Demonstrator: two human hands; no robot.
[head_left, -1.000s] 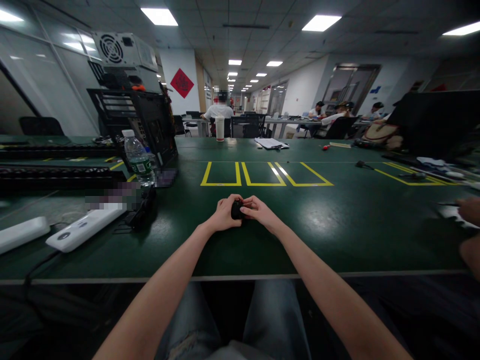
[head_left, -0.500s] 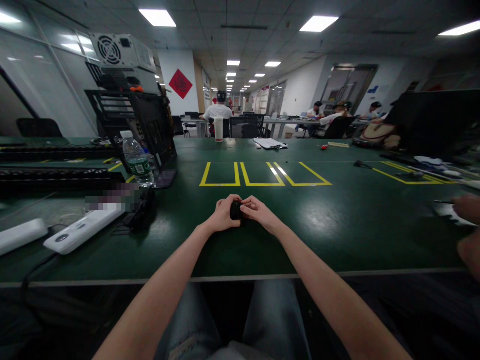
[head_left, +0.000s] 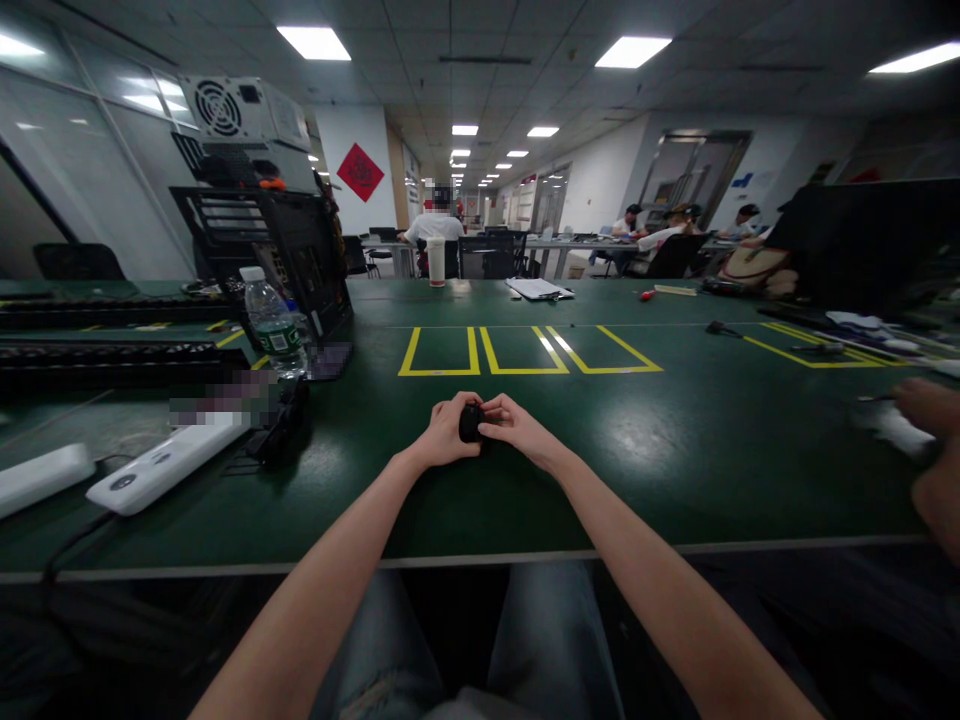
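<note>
A small black rounded object is between my two hands, just above or on the green table; its exact kind is hard to make out. My left hand is wrapped round its left side, thumb towards me and fingers over the far side. From the right, my right hand pinches its edge with thumb and fingers. Part of the object is covered by the fingers. Beyond the hands, yellow tape outlines mark the tabletop.
At left are a white power strip, a water bottle and an open black computer case. A white cup and a clipboard stand farther back. Another person's hand is at the right edge, near something white.
My hands keep their grip on the black object with barely any movement. The view has tilted slightly, and the other person's hand at right has shifted a little.
</note>
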